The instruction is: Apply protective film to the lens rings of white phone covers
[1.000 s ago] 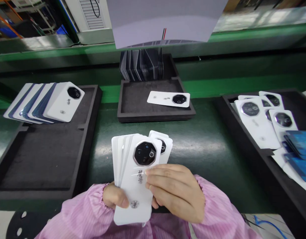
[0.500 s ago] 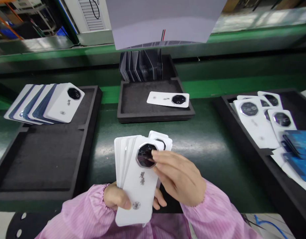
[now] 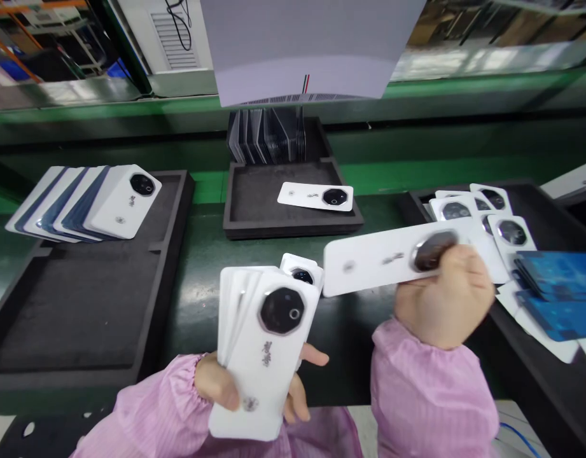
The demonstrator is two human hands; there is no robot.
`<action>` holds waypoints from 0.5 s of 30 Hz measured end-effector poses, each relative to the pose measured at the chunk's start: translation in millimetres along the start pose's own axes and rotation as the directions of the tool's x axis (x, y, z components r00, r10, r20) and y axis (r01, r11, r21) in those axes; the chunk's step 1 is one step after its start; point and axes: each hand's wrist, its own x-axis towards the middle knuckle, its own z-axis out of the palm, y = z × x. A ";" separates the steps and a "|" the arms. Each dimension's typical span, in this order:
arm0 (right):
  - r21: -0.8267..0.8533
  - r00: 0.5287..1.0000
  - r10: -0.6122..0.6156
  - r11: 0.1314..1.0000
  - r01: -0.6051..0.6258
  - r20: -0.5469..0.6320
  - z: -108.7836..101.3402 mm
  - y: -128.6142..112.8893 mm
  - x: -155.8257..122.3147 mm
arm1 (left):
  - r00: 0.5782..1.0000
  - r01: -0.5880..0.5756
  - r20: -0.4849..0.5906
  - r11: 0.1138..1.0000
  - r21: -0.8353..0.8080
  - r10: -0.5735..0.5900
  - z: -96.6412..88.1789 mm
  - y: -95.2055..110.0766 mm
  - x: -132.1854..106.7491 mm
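Note:
My left hand point(image 3: 219, 383) is closed round a fanned stack of white phone back covers point(image 3: 254, 375), low in front of me. Its thumb lies across the front, and fingertips show at the right edge. Each visible front has a dark octagonal camera window near the top. To the right, my right hand point(image 3: 448, 296) pinches a single white phone back cover point(image 3: 359, 270) by its camera end. That cover is held nearly level, its plain end pointing left, above the bench near the right tray. Motion slightly blurs this hand and its cover.
At left, a black foam tray point(image 3: 152, 299) holds overlapping white covers with blue sheets between. The middle tray point(image 3: 254, 230) has upright dark panels point(image 3: 268, 137) and one flat cover point(image 3: 305, 195). More covers and blue-filmed pieces point(image 3: 560, 277) fill the right tray point(image 3: 550, 197).
My right hand has left the stack's front and moved right, carrying one cover turned sideways. The left hand still holds the rest of the stack; another camera window now shows on its front.

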 end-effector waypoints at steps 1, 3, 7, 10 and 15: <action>-0.016 0.997 -0.023 1.000 0.022 -0.071 -1.5 2.0 3.8 | 0.998 -0.059 -0.001 0.998 -0.036 0.059 2.0 0.9 -1.6; -0.085 1.000 -0.019 0.996 0.019 -0.005 0.6 4.7 2.6 | 0.988 -0.156 -0.003 0.986 -0.055 0.156 3.2 2.8 -4.4; -0.274 0.778 0.037 0.946 0.175 0.627 23.4 11.4 -22.4 | 0.988 -0.153 0.006 0.988 -0.013 0.153 -2.2 4.8 -5.4; -0.353 0.759 -0.112 0.835 0.421 0.641 38.6 16.9 -36.6 | 0.994 -0.102 0.037 0.995 -0.008 0.102 -7.1 3.4 -3.5; -0.046 0.842 -0.360 0.910 0.411 0.401 34.2 2.8 -39.1 | 0.998 -0.054 -0.014 0.994 0.090 0.056 -11.1 1.7 -2.2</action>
